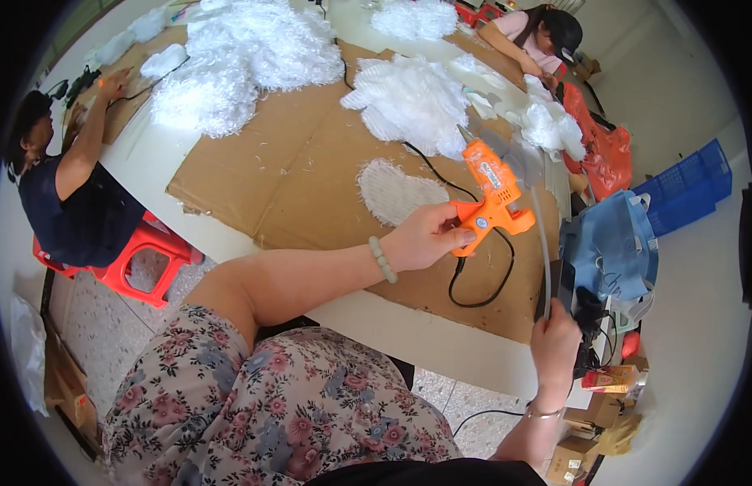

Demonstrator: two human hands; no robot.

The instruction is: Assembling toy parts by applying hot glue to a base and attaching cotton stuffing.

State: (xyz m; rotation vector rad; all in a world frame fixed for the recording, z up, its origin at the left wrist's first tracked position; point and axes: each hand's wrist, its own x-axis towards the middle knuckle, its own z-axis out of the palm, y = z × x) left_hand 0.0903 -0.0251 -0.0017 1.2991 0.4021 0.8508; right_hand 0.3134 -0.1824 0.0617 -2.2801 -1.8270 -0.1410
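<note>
My left hand (429,239) is closed around the handle of an orange hot glue gun (496,194). Its nozzle points up and away, and its black cord (473,306) loops down onto the cardboard. In my right hand (556,348), lower right, is a long translucent glue stick (544,247), held upright by its lower part. The stick's top comes up beside the back of the gun; I cannot tell whether they touch. A white ribbed fabric piece (399,191) with a rounded outline lies flat just beyond my left hand.
Brown cardboard (291,174) covers much of the white table. White shaggy material (246,57) is piled at the back, with another heap (412,101) nearer. Co-workers sit at the left (76,182) and far right (538,36). A blue bag (609,243) hangs at the right.
</note>
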